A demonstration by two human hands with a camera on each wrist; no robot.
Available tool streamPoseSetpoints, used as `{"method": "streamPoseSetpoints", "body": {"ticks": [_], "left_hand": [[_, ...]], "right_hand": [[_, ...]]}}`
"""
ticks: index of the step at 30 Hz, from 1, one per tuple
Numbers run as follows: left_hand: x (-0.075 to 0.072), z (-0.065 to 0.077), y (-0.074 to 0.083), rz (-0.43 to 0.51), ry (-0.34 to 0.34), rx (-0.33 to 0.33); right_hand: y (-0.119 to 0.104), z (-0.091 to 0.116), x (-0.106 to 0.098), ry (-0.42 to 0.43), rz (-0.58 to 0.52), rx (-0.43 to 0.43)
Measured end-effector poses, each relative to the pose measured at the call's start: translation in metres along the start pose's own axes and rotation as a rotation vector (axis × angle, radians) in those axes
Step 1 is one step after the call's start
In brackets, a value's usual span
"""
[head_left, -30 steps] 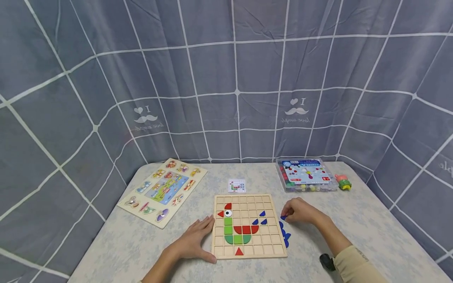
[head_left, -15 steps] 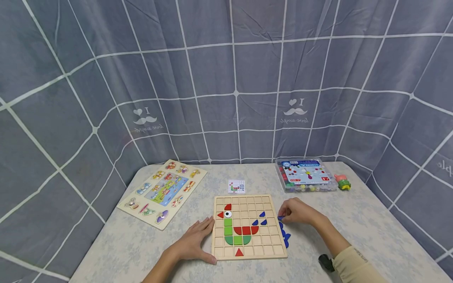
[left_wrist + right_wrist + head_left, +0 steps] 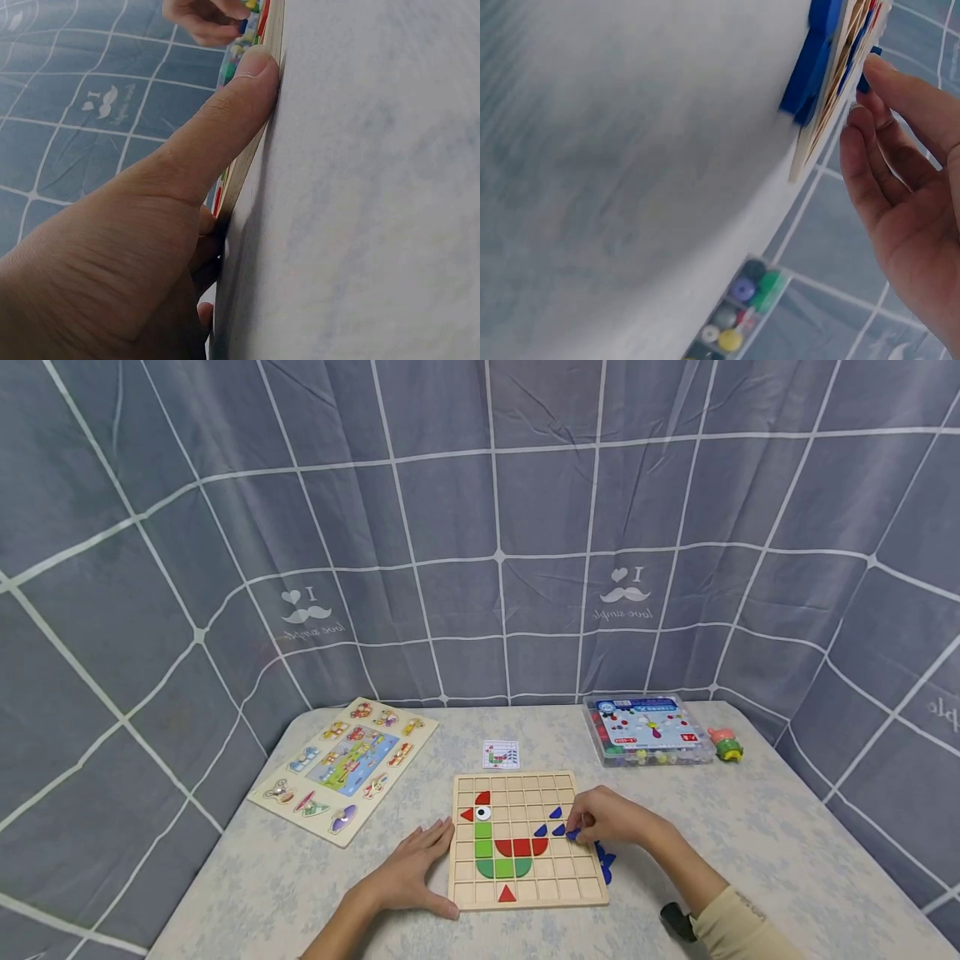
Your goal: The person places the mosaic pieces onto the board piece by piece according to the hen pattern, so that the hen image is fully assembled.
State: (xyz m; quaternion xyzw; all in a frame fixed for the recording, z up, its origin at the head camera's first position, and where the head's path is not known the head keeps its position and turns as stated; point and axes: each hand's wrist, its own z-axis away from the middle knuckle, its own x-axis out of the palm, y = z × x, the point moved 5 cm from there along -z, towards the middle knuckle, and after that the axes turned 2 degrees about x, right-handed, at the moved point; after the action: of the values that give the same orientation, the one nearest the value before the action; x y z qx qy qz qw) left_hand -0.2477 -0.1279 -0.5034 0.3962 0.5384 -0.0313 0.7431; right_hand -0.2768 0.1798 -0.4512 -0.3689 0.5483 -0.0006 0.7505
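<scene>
A wooden grid board (image 3: 540,890) lies on the table, with red, green and blue pieces and a round eye piece set in a bird shape. Along its left edge rests my left hand (image 3: 405,870), fingers extended; the left wrist view shows the thumb (image 3: 225,112) against the board's side. My right hand (image 3: 618,817) pinches a small blue piece (image 3: 572,835) between thumb and fingertips, over the board's right columns. That blue piece (image 3: 868,71) is edge-on in the right wrist view. Several loose blue pieces (image 3: 606,865) lie beside the right edge, partly hidden by the right hand.
Behind the board lies a small pattern card (image 3: 501,754) with a bird picture. A wooden picture puzzle (image 3: 300,793) is at the left. A clear box (image 3: 651,731) of colourful parts and a pig figure (image 3: 726,745) stand at the back right. A grey curtain (image 3: 465,527) surrounds the table.
My right hand has moved left from the loose blue pieces onto the board's right side, carrying a blue piece. The left hand has stayed at the left edge.
</scene>
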Motion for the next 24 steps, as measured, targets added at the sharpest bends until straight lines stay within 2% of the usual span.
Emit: {"method": "streamPoseSetpoints", "body": {"ticks": [11, 24], "left_hand": [[0.000, 0.000, 0.000, -0.014, 0.004, -0.002], [0.002, 0.000, -0.002, -0.018, 0.002, -0.003]], "right_hand": [[-0.019, -0.006, 0.014, -0.067, 0.026, 0.012], [-0.026, -0.009, 0.018, -0.081, 0.109, 0.020]]}}
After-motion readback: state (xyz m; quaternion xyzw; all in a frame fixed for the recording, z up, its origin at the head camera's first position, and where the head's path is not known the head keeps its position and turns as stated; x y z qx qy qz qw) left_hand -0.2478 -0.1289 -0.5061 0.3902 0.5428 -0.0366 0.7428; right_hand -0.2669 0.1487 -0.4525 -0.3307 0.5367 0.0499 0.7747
